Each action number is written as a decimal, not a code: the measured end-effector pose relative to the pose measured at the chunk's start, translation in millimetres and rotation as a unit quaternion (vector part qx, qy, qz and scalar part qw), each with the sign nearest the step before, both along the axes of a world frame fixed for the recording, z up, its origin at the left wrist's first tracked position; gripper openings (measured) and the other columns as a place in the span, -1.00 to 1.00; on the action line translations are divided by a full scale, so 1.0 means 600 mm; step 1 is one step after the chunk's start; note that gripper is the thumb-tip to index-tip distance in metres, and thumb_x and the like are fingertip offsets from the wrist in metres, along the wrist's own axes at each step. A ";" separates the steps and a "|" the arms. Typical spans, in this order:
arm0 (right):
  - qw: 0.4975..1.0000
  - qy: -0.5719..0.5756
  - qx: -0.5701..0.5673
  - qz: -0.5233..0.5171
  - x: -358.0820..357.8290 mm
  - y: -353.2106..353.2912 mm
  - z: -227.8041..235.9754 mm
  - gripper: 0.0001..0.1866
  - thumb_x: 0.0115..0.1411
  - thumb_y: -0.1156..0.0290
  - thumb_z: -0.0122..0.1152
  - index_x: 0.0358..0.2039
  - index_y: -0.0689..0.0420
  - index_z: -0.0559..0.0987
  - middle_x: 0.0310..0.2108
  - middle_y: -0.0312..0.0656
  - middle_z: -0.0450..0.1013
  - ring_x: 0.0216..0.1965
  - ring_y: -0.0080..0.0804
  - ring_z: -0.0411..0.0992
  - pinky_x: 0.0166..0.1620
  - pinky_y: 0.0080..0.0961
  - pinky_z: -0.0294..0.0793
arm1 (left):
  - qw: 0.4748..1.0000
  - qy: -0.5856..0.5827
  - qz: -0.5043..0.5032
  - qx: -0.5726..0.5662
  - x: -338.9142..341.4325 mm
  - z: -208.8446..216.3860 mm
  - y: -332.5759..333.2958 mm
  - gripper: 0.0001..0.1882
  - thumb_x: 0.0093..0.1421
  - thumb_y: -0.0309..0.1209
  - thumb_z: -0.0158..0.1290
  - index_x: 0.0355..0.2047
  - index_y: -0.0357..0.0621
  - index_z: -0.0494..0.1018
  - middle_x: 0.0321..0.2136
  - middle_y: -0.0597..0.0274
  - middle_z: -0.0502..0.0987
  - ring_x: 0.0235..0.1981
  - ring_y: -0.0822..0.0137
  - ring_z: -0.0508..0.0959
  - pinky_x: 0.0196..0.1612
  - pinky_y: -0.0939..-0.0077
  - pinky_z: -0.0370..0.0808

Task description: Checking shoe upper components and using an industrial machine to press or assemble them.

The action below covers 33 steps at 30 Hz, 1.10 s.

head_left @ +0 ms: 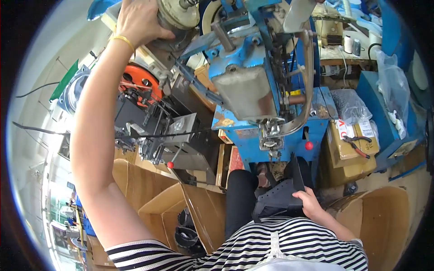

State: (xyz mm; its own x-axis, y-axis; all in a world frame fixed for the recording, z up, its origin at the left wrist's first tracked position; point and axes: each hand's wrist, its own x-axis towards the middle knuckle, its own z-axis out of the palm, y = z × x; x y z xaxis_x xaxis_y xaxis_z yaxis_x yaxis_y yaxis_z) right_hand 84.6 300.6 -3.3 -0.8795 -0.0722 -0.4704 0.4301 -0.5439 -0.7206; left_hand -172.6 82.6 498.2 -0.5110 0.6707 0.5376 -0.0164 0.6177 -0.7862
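My right hand (309,202) is closed on the edge of a black shoe upper (281,196) with a row of small holes, held over my lap. Part of the upper stands up in front of my fingers. At the top left my left arm is raised, and my left hand (139,23) rests against a round cream metal housing (178,13). Its thumb is spread out, while the fingertips run past the picture's top edge. In front of me stands a blue machine (239,63) with a grey metal cover; its small working head (271,140) is above my knees.
A second machine with an orange wheel (143,81) stands to the left. Cardboard boxes flank me; the left one (203,210) contains black pieces. Red-handled cutters (357,147) lie on a carton (350,158) at right. A red-knobbed lever (308,145) juts from the blue machine.
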 end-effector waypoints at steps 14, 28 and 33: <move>0.999 0.034 0.006 0.004 0.015 0.006 -0.013 -0.75 0.11 0.52 0.15 -0.17 0.29 0.53 -0.26 -0.25 0.51 -0.19 -0.49 0.41 -0.03 -0.52 0.32 | 0.985 0.103 -0.039 0.133 0.014 -0.095 0.016 0.09 -0.43 -0.21 0.46 0.12 -0.47 0.22 0.13 -0.18 0.29 0.28 -0.05 0.15 0.40 0.02 -0.09; 0.991 0.100 0.059 0.066 0.011 0.025 -0.024 -0.67 0.14 0.53 0.13 -0.06 0.31 0.51 -0.23 -0.25 0.52 -0.21 -0.51 0.41 -0.06 -0.54 0.37 | 0.958 -0.214 0.011 -0.192 -0.009 0.123 0.036 -0.03 -0.43 0.11 0.37 0.10 0.13 0.46 0.09 0.26 0.49 0.32 -0.01 0.13 0.36 -0.23 -0.20; 0.992 0.103 0.053 0.040 0.020 0.039 -0.014 -0.69 0.14 0.53 0.14 -0.08 0.30 0.52 -0.23 -0.26 0.53 -0.23 -0.53 0.42 -0.08 -0.56 0.38 | 0.990 0.010 0.036 -0.133 0.035 0.038 0.029 -0.13 -0.37 0.04 0.34 0.06 0.05 0.49 0.12 0.29 0.46 0.34 0.05 0.10 0.35 -0.29 -0.31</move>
